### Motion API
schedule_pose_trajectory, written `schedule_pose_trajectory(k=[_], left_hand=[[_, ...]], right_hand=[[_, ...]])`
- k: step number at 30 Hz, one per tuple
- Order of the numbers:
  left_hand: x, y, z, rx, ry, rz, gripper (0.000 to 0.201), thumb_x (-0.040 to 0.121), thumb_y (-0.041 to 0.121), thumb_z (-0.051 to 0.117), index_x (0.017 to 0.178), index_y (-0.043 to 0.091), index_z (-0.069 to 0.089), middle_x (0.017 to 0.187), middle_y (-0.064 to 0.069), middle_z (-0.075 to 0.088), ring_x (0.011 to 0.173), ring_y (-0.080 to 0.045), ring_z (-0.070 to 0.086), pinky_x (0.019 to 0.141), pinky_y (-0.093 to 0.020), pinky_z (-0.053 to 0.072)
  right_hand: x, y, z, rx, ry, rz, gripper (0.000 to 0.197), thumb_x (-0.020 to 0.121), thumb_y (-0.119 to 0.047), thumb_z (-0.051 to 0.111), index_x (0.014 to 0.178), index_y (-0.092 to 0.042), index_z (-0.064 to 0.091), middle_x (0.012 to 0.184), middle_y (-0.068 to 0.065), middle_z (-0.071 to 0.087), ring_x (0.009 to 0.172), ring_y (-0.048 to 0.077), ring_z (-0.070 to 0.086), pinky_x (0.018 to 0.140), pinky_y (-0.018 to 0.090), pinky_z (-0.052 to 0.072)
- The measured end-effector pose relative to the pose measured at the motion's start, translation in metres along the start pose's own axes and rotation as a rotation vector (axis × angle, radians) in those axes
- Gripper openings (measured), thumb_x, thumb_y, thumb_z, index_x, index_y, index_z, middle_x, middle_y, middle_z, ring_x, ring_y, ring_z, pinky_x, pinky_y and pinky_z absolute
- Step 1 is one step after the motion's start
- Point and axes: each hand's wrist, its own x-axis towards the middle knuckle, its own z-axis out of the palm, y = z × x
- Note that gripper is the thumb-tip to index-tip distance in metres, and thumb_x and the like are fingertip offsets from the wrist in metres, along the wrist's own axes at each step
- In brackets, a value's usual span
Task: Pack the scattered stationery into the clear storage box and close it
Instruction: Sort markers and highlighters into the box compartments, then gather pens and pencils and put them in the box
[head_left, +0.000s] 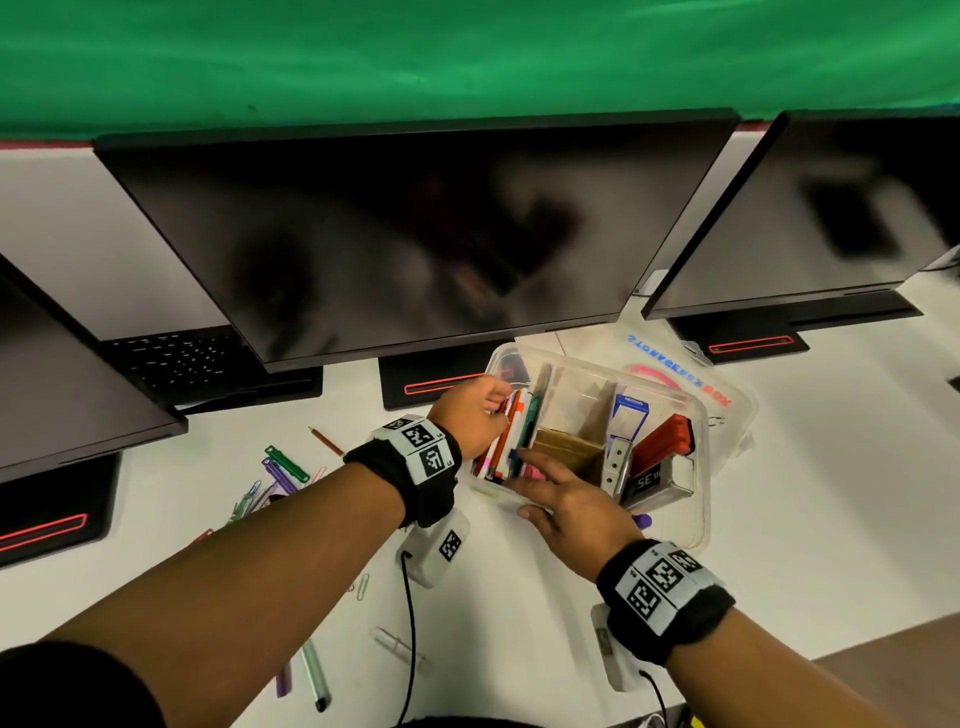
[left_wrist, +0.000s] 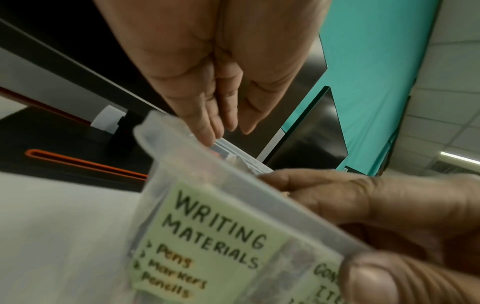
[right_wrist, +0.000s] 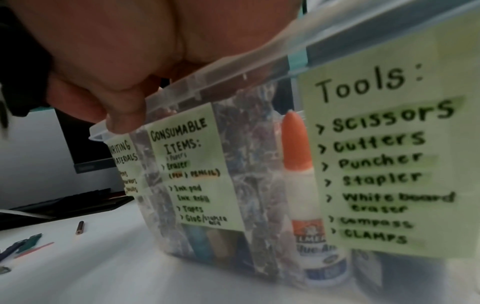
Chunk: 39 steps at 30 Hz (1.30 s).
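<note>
Clear plastic storage box (head_left: 698, 499), divided compartments, both hands inside

I am looking at an office or computer room: dark monitors (head_left: 415, 239) lined along a white desk (head_left: 831, 467), a keyboard (head_left: 176, 358), green backdrop (head_left: 467, 52) behind.

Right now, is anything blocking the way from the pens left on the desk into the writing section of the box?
Only the hands: the left hand is over the pens compartment and the right hand rests on the clear storage box's near rim. The lid is off.
</note>
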Motion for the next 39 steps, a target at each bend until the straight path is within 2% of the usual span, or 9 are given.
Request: schedule_pose_trajectory(k=[6,11,15,19,21,24,29,33,39], left_hand=[[-0.021,-0.024,-0.022,0.014,0.062,0.002,0.033,0.088,0.01,0.056,0.121,0.013,0.057,0.12,-0.002,0.064,0.111,-0.015,0.06,0.09,-0.02,0.043],[-0.039,-0.046,-0.041,0.005,0.086,-0.025,0.028,0.089,0.011,0.056,0.115,0.017,0.06,0.115,0.0,0.065,0.104,-0.013,0.061,0.092,-0.025,0.048],[-0.053,-0.064,-0.059,-0.094,0.172,-0.042,0.025,0.088,0.005,0.055,0.109,0.015,0.064,0.106,0.0,0.067,0.096,-0.012,0.061,0.095,-0.03,0.05],[-0.07,-0.096,-0.087,-0.103,0.243,-0.118,0.026,0.087,0.001,0.053,0.105,0.014,0.066,0.109,-0.005,0.067,0.093,-0.015,0.061,0.09,-0.029,0.049],[-0.081,-0.119,-0.105,-0.094,0.266,-0.173,0.026,0.087,-0.001,0.052,0.106,0.012,0.066,0.109,-0.007,0.067,0.093,-0.016,0.061,0.088,-0.026,0.048],[-0.102,-0.155,-0.128,0.009,0.297,-0.265,0.025,0.088,0.001,0.052,0.106,0.011,0.066,0.11,-0.006,0.067,0.093,-0.014,0.059,0.085,-0.022,0.044],[-0.142,-0.207,-0.157,0.119,0.294,-0.41,0.028,0.088,-0.001,0.051,0.107,0.012,0.066,0.113,-0.008,0.065,0.104,-0.021,0.06,0.086,-0.023,0.044],[-0.174,-0.235,-0.167,0.231,0.273,-0.525,0.032,0.088,0.0,0.049,0.112,0.015,0.064,0.119,-0.004,0.064,0.112,-0.021,0.059,0.095,-0.027,0.045],[-0.195,-0.254,-0.16,0.41,0.081,-0.62,0.04,0.091,0.006,0.046,0.127,0.022,0.054,0.136,-0.001,0.051,0.128,-0.02,0.045,0.108,-0.029,0.035]], right_hand=[[0.012,-0.026,0.009,-0.02,0.002,-0.051,0.038,0.096,-0.031,0.046,0.134,-0.033,0.048,0.155,-0.011,0.024,0.135,0.015,0.04,0.106,0.031,0.042],[0.017,-0.053,0.02,-0.044,-0.012,-0.078,0.038,0.096,-0.033,0.044,0.135,-0.034,0.046,0.155,-0.01,0.023,0.136,0.015,0.037,0.108,0.03,0.039],[0.027,-0.07,0.021,-0.018,-0.009,-0.033,0.038,0.092,-0.028,0.052,0.13,-0.03,0.053,0.15,-0.007,0.032,0.133,0.016,0.04,0.109,0.028,0.035],[0.045,-0.097,0.013,-0.088,0.1,0.066,0.026,0.085,-0.028,0.057,0.108,-0.023,0.068,0.12,0.001,0.061,0.112,0.022,0.056,0.102,0.034,0.043],[0.057,-0.116,0.008,-0.08,0.177,0.098,0.022,0.085,-0.029,0.056,0.1,-0.02,0.069,0.107,0.004,0.065,0.101,0.025,0.058,0.095,0.033,0.044],[0.073,-0.147,0.01,-0.022,0.156,0.047,0.025,0.086,-0.027,0.056,0.106,-0.018,0.067,0.112,0.005,0.061,0.107,0.025,0.055,0.095,0.029,0.041],[0.099,-0.184,0.066,0.03,-0.074,-0.056,0.035,0.089,-0.016,0.05,0.124,-0.01,0.057,0.132,0.01,0.051,0.123,0.022,0.047,0.106,0.025,0.032],[0.134,-0.184,0.116,-0.022,-0.223,0.054,0.048,0.088,-0.009,0.047,0.135,-0.008,0.041,0.148,0.01,0.032,0.134,0.027,0.035,0.111,0.032,0.032],[0.182,-0.178,0.132,-0.154,-0.196,0.186,0.07,0.087,0.001,0.044,0.148,-0.011,0.013,0.158,0.004,0.003,0.143,0.032,0.014,0.115,0.04,0.029]])
